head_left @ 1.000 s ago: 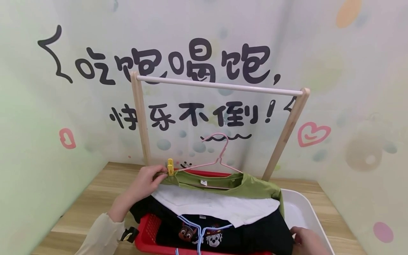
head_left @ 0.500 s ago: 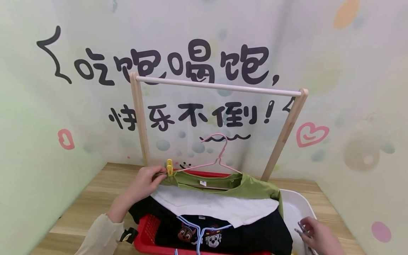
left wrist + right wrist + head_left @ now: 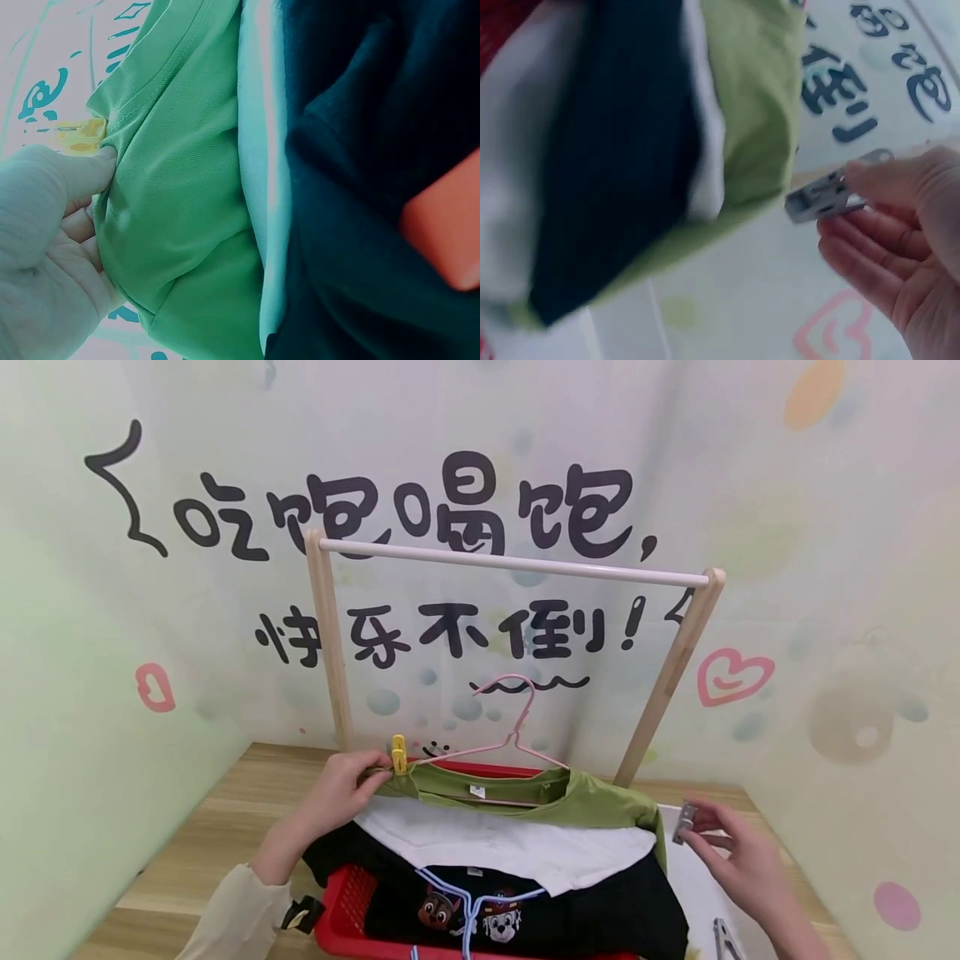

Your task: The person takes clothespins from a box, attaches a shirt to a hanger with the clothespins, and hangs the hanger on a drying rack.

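Note:
My left hand point(image 3: 341, 797) pinches the left shoulder of a green, white and black shirt point(image 3: 600, 799), thumb on top in the left wrist view. Right beside the thumb, a yellow clothespin point(image 3: 400, 755) is clipped at the shoulder. Inside the neck sits a pink hanger point(image 3: 517, 722), its hook sticking up. Off the shirt's right shoulder, my right hand point(image 3: 742, 860) pinches a grey clothespin point(image 3: 683, 823) between thumb and fingers. In the right wrist view, the clothespin's tip points at the green sleeve point(image 3: 757, 97), a small gap between them.
A wooden rack with a white bar point(image 3: 517, 562) stands behind the shirt. Beneath the shirt is a red basket point(image 3: 348, 902) with blue hangers point(image 3: 471, 910) and dark cartoon-print clothing. At right, a white tray point(image 3: 690, 885) holds another grey clothespin point(image 3: 725, 939).
My right hand has come away from the shirt's lower right, gone over the tray, and risen to the right shoulder with a grey clothespin. The left hand stays in place.

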A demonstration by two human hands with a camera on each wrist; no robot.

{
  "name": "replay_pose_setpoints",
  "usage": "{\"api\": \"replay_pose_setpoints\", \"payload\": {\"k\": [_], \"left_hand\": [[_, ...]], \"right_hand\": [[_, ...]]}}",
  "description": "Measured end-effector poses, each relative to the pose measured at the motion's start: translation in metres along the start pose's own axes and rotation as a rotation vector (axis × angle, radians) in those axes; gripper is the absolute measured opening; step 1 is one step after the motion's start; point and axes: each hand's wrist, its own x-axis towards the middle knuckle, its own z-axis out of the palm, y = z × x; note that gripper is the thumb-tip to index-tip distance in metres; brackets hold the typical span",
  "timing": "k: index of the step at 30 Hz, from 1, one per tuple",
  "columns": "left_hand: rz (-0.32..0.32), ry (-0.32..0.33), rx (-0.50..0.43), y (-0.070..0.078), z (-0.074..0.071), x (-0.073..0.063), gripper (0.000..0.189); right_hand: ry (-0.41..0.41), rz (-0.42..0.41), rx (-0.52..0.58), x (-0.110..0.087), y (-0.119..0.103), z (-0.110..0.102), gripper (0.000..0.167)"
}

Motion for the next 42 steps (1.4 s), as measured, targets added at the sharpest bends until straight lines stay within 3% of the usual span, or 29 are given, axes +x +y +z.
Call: {"api": "replay_pose_setpoints", "payload": {"k": [8,11,17,21,27,37,42], "left_hand": [[-0.001,-0.004,0.002,-0.002,0.000,-0.001,0.014],[0.002,-0.001,0.005,-0.003,0.000,-0.001,0.014],[0.013,-0.002,-0.001,-0.004,0.001,-0.002,0.014],[0.035,-0.008,-0.010,-0.006,0.001,-0.002,0.014],[0.045,-0.011,-0.030,-0.009,0.000,-0.004,0.015],[0.049,-0.010,-0.064,-0.009,-0.002,-0.006,0.015],[0.042,-0.011,-0.088,-0.007,-0.003,-0.007,0.014]], "right_hand": [[-0.005,-0.010,0.289,0.038,-0.028,0.021,0.043],[-0.030,-0.021,0.347,0.048,-0.031,0.030,0.040],[-0.063,-0.059,0.351,0.061,-0.030,0.043,0.037],[-0.038,-0.108,0.344,0.064,-0.030,0.048,0.037],[0.008,-0.113,0.288,0.068,-0.031,0.054,0.037],[-0.040,-0.127,0.282,0.069,-0.031,0.056,0.036],[-0.042,-0.154,0.285,0.071,-0.045,0.052,0.037]]}}
